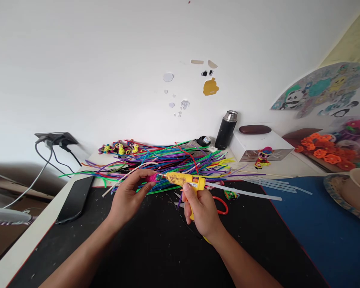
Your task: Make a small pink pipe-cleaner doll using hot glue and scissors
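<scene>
My right hand point(202, 208) is wrapped round the handle of a yellow hot glue gun point(180, 180), with a long translucent glue stick point(246, 191) sticking out of its back. The gun's nozzle points left and meets, or nearly meets, a small pink and teal pipe-cleaner piece point(154, 177). That piece is pinched between the thumb and fingers of my left hand point(132, 196). Below the gun lie scissors with red handles point(223, 206), partly hidden by my right hand. A small green and yellow figure point(231, 195) rests right of the gun.
Many coloured pipe cleaners point(168, 160) are heaped behind my hands. A phone point(75, 200) lies at left on the black mat point(144, 248). Spare glue sticks point(276, 184), a black thermos point(226, 130), a white box point(261, 144) and a finished figure point(262, 158) are at right.
</scene>
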{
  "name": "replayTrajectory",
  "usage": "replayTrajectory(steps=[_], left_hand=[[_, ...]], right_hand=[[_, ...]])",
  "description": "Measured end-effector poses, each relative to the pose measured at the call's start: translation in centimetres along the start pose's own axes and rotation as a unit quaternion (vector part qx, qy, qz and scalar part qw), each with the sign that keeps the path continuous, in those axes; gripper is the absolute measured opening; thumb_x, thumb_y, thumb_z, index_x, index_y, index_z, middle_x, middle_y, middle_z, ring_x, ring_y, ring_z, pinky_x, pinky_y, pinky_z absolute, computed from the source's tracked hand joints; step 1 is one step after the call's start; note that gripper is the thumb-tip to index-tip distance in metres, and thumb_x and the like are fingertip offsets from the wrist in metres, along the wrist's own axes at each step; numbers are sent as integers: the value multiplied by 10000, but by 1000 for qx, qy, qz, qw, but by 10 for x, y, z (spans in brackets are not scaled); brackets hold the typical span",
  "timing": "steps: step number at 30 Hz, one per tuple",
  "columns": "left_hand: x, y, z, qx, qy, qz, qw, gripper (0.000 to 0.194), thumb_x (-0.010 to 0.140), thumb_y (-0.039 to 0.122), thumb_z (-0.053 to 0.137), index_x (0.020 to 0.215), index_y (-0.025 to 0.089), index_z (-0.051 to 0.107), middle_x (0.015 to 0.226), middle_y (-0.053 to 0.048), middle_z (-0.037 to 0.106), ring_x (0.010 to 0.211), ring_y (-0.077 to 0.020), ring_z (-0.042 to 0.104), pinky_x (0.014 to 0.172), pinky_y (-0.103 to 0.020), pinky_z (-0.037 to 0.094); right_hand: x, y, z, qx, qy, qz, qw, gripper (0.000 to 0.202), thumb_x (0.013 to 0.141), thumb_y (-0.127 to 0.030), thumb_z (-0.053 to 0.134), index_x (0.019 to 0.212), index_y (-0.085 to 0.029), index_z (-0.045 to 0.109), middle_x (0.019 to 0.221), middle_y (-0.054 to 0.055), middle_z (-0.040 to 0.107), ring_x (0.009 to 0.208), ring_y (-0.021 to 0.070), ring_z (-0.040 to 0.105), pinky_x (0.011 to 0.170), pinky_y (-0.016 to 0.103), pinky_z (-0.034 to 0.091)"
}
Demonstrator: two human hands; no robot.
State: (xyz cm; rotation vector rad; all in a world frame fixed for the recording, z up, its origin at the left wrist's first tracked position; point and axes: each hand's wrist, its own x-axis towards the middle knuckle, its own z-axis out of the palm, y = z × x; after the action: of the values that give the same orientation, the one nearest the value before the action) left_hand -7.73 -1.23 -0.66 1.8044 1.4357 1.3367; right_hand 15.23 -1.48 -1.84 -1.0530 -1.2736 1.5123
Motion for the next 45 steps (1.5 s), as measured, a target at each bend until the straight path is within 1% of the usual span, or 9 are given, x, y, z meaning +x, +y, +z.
replayTrajectory(steps=[12,23,31,40,45], left_hand=[[1,0,0,3,8,-5,1000,201,958,377,735,1122,262,746,1135,-55,753,1055,-244,729,914,-344,616],[2,2,1,-12,16,-20,1000,211,946,399,751,1110,266,751,1129,-49,756,1067,-243,725,939,-342,604],[2,5,1,-14,31,-44,998,290,905,466,783,1095,249,756,1121,-63,773,1017,-260,746,899,-358,618],[4,8,0,3,36,-34,999,343,894,534,776,1079,246,759,1113,-75,783,1006,-272,754,874,-371,637],[3,8,1,-7,35,-38,999,328,890,517,787,1078,249,765,1112,-72,778,1017,-268,749,897,-372,630]], right_hand=[[-2,-3,1,-21,-11,4,1000,691,906,-863,510,656,-219,536,380,-58,448,320,102,457,377,214,353],[-3,-5,1,-40,-17,-2,999,686,921,-855,492,661,-222,539,388,-54,462,328,112,474,388,223,367],[-5,-5,1,-57,-20,-15,998,684,955,-823,478,636,-222,543,370,-44,466,335,117,477,406,230,377],[-4,-5,0,-57,-18,-16,998,666,966,-809,478,646,-229,545,377,-42,466,336,124,479,401,239,373],[-5,-5,1,-60,-22,-19,998,666,969,-807,474,641,-230,533,380,-42,464,337,124,477,404,241,373]])
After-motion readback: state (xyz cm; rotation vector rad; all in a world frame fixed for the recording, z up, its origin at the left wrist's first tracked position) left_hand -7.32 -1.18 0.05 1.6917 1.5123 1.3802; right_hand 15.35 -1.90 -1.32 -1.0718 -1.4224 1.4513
